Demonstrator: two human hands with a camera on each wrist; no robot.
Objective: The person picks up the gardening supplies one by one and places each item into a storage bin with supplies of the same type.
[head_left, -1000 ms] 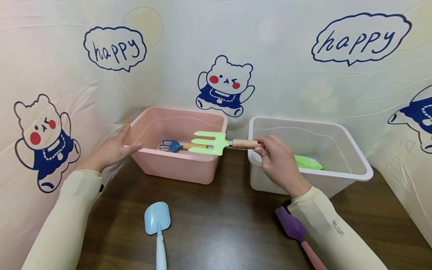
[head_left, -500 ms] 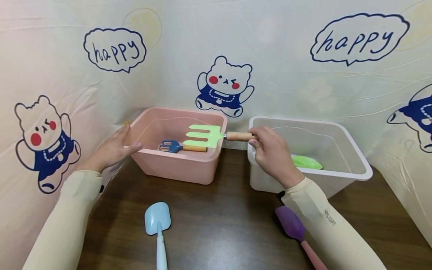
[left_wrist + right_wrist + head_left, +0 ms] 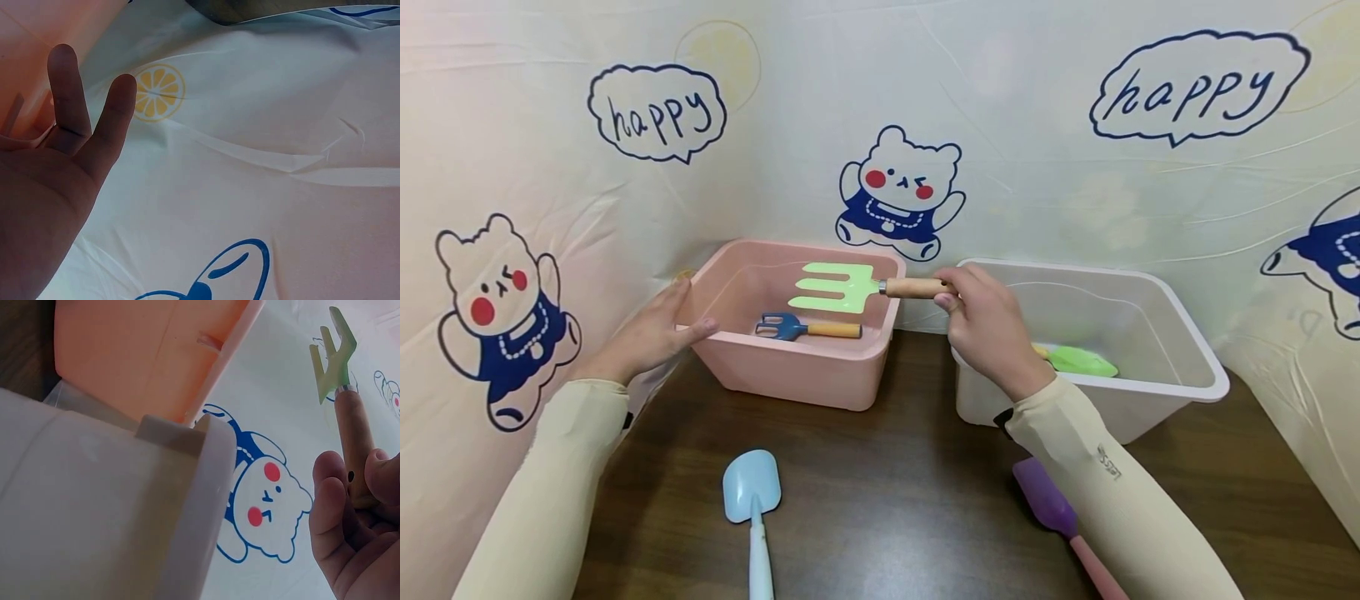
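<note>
My right hand (image 3: 988, 329) grips the end of the wooden handle of a light green garden hand fork (image 3: 850, 287). Its tines point left and hang over the pink bin (image 3: 790, 375). In the right wrist view, the fork (image 3: 353, 437) stands apart from both bins, with fingers and thumb around its handle. My left hand (image 3: 643, 337) rests at the left front corner of the pink bin. Two straight fingers of the left hand (image 3: 50, 194) show in the left wrist view. A small blue hand fork (image 3: 786, 327) with a yellow handle lies inside the pink bin.
A white bin (image 3: 1187, 333) stands right of the pink one and holds a green tool (image 3: 1084, 362), partly hidden. On the brown table lie a light blue shovel (image 3: 751, 487) and a purple trowel (image 3: 1047, 498), partly under my right forearm. Printed cloth hangs behind.
My right hand has moved left and away from me, carrying the green hand fork from the pink bin's right edge to over its inside. The left hand stays put.
</note>
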